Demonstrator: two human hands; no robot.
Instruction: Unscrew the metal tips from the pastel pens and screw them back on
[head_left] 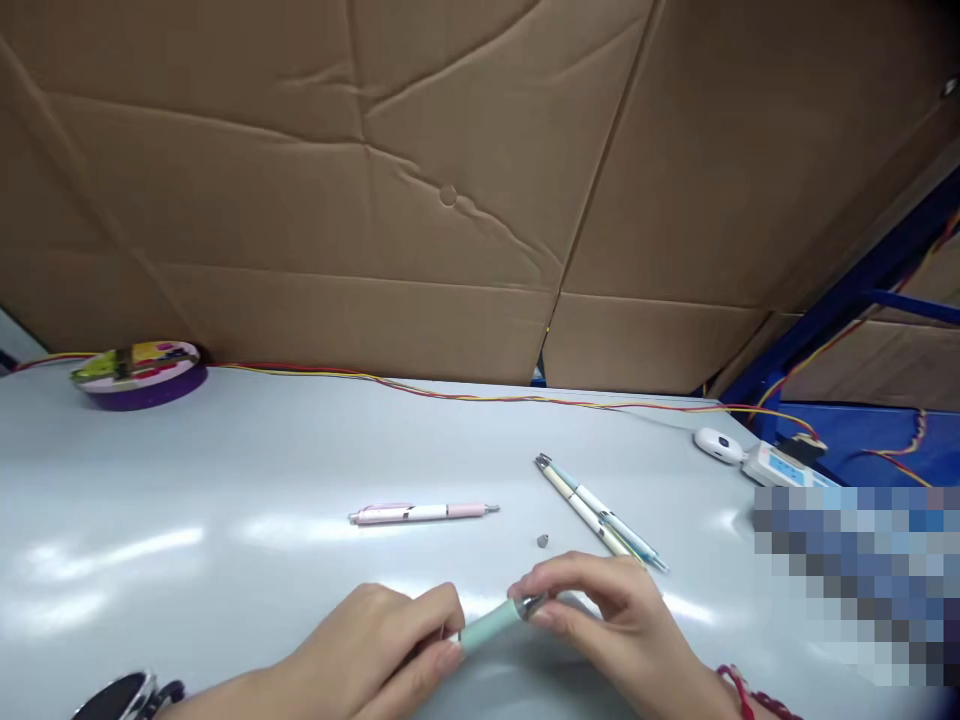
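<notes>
A mint-green pen (489,627) slants between my two hands above the white tabletop. My left hand (375,645) is wrapped round its rear part and hides it. With thumb and fingers, my right hand (611,605) pinches the pen's silver metal tip (529,606). A small loose grey cone, apparently a pen tip (542,540), lies just beyond my right fingers. Farther left rests a pink and white pen (420,513). Near my right hand, a cream and white pen (581,502) lies against a light blue and white pen (616,524); the cream pen's front end is partly hidden.
At the back left is a purple oval box (142,395) with a colourful lid. Red and yellow wires (450,396) run along the back edge before upright cardboard (300,200). A white power strip (784,467) sits right; a dark round object (116,698) lies lower left.
</notes>
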